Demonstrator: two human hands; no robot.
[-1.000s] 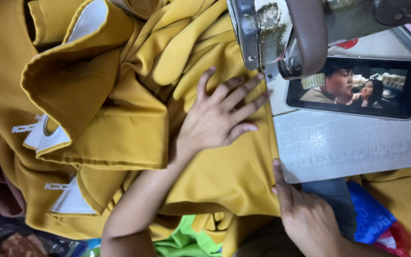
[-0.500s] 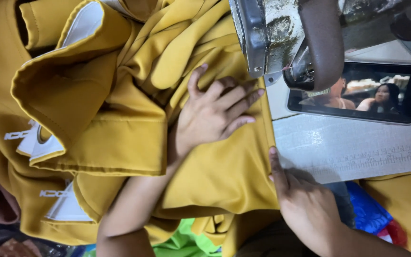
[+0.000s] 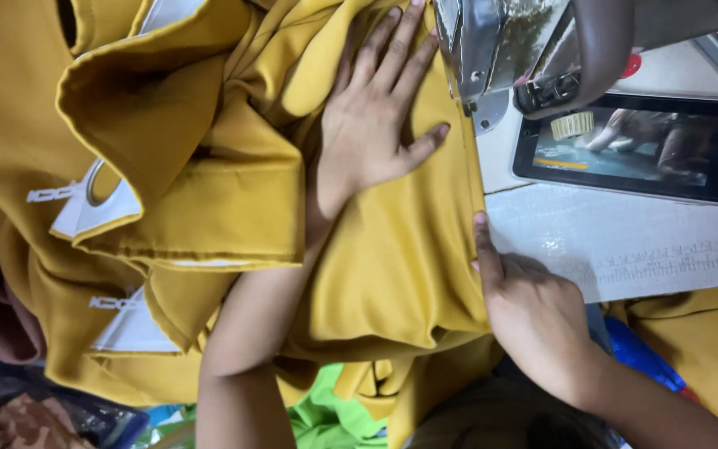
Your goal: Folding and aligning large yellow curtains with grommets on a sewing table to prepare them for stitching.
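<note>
Mustard-yellow fabric (image 3: 392, 274) is filling most of my view, and I'm seeing the left hand (image 3: 376, 116) sliding further up it than half a second ago: the fingertips are now reaching the metal head of the sewing machine (image 3: 492, 50), where earlier they were lying lower on the cloth. The palm is pressing flat, fingers spread, gripping nothing. The right hand (image 3: 533, 312) is staying at the cloth's right edge, forefinger stretched along the fold and touching it, the other fingers curling loosely (no pinch that I can make out, just a guiding touch). The picture on the tablet (image 3: 633, 150) is showing something different from before as well.

The fabric is lying over a pale worktable (image 3: 625, 241) with a printed ruler strip along its near edge; the tablet is resting on it just right of the machine. More yellow garments with white labels (image 3: 101, 204) are piling up on the left, folded and overlapping. A green cloth (image 3: 334, 407) is peeking out below, and something blue (image 3: 641, 353) is showing under the table edge.

Open room is lying only on the bare table between the right hand and the tablet; on the left, the pile is crowding right against the forearm.
</note>
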